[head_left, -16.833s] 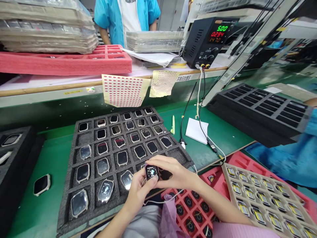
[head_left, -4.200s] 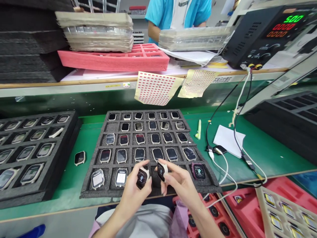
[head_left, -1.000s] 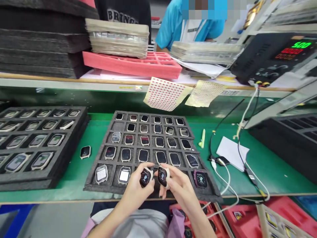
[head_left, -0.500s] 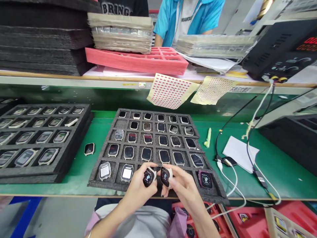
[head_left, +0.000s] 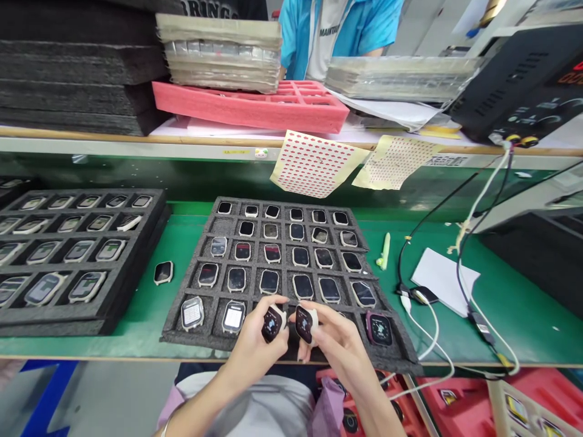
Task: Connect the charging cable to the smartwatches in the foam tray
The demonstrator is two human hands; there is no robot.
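My left hand (head_left: 255, 335) is closed round a smartwatch (head_left: 272, 323) with a pale case, its dark screen lit with a small blue graphic. A second smartwatch (head_left: 304, 323), much like it, sits between the thumb and fingers of my right hand (head_left: 339, 340). The two watches are held side by side, slightly apart, screens tilted toward each other. Both hands are over the near edge of a black foam tray (head_left: 175, 325) with several watches in its compartments. A purple-cased watch (head_left: 379, 328) lies in the tray's near right corner; two watches with white lit screens lie near left.
Another foam tray of watches (head_left: 113, 291) stands at left, with a loose watch (head_left: 164, 272) beside it. At right are a green pen-like object (head_left: 385, 252), white paper (head_left: 444, 280), cables (head_left: 435, 328) and a power supply (head_left: 523, 85). A person in blue (head_left: 300, 36) is across the shelf.
Both hands keep their hold on the two watches in nearly the same place. The camera view has tilted slightly, shifting the background a little.
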